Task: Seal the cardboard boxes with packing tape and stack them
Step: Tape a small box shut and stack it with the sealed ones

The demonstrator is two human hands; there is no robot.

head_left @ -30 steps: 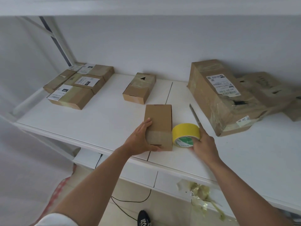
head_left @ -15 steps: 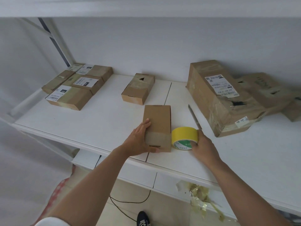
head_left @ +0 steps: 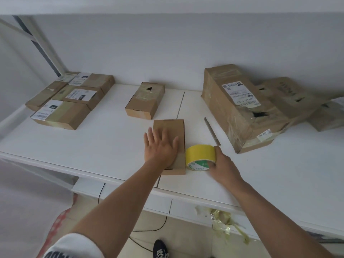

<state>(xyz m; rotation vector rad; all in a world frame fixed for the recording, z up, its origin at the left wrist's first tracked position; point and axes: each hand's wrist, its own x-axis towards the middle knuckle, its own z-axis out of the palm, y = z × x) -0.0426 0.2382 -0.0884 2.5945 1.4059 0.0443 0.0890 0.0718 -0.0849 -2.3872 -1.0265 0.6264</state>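
A small plain cardboard box (head_left: 176, 127) lies near the front edge of the white table (head_left: 104, 138). My left hand (head_left: 161, 146) rests flat on top of it, fingers spread. Right beside the box stands a yellow roll of packing tape (head_left: 200, 153), with my right hand (head_left: 223, 162) closed around its right side. Another small box with a black triangle mark (head_left: 146, 99) sits just behind. A group of labelled flat boxes (head_left: 70, 99) lies at the far left.
A large battered box with a shipping label (head_left: 240, 107) leans at the right, with more worn boxes (head_left: 297, 99) behind it. A thin blade-like tool (head_left: 212, 131) lies between it and the tape. Crumpled tape scraps (head_left: 225, 222) hang off the table's front edge.
My left hand has moved from gripping the box's left side to lying flat on its top. The tape roll and my right hand have stayed about where they were.
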